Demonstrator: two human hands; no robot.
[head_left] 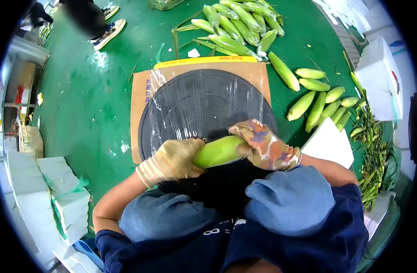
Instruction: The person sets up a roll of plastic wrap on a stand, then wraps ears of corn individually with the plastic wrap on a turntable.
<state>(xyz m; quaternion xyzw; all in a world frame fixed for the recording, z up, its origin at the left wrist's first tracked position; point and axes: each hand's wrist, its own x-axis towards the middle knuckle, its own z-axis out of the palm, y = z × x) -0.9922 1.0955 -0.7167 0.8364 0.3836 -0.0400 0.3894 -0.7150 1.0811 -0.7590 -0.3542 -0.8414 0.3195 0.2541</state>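
An ear of corn [219, 152] in its green husk lies crosswise between my gloved hands, low over a round black board [204, 100]. My left hand [179, 158], in a cream knit glove, is closed around the corn's left end. Wrapped over the other end are the fingers of my right hand [265, 148], in a patterned glove. Clear plastic film [190, 113] stretches in wrinkled streaks across the board. Under the board is a flat piece of cardboard [142, 100] with a yellow strip [208, 60] along its far edge.
Film-wrapped corn [245, 22] is piled at the far right. Unwrapped ears [317, 104] lie on the green floor [94, 123] to the right, near a white foam piece [331, 143] and husk scraps [374, 154]. White foam boxes [35, 191] stand left. Another person's shoe [110, 34] is far left.
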